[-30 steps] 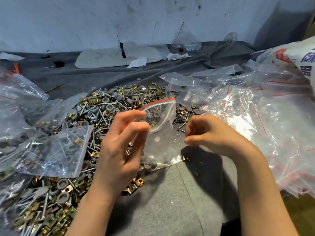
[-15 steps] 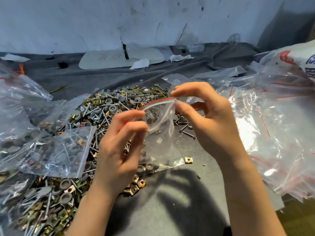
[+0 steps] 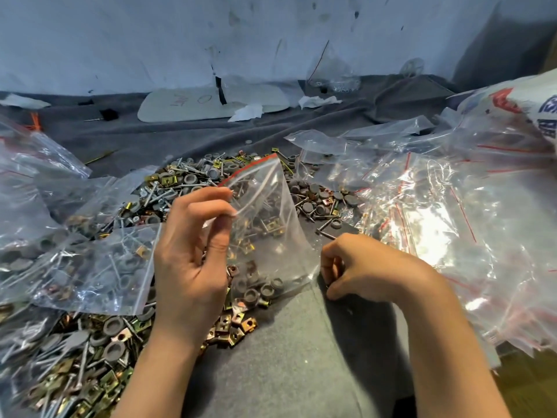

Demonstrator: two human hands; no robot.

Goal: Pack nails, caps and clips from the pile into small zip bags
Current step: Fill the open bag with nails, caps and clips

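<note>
My left hand (image 3: pixel 193 254) pinches one lip of a small clear zip bag (image 3: pixel 271 236) with a red strip and holds it upright with its mouth open. Several grey caps and brass clips lie in the bag's bottom. The pile of nails, caps and clips (image 3: pixel 187 182) spreads behind and to the left of it. My right hand (image 3: pixel 370 267) is down on the grey cloth at the bag's lower right corner. Its curled fingertips pinch a small clip that they mostly hide.
Filled zip bags (image 3: pixel 99 267) lie over the pile on the left. A heap of empty zip bags (image 3: pixel 437 221) covers the right side, under a white printed sack (image 3: pixel 539 113). A white board (image 3: pixel 211 104) and paper scraps lie at the back. Grey cloth (image 3: pixel 301 366) spreads in front.
My right hand came from the cloth up to the bag's mouth, then dropped back to the cloth where a loose clip lay. My left hand kept hold of the bag.
</note>
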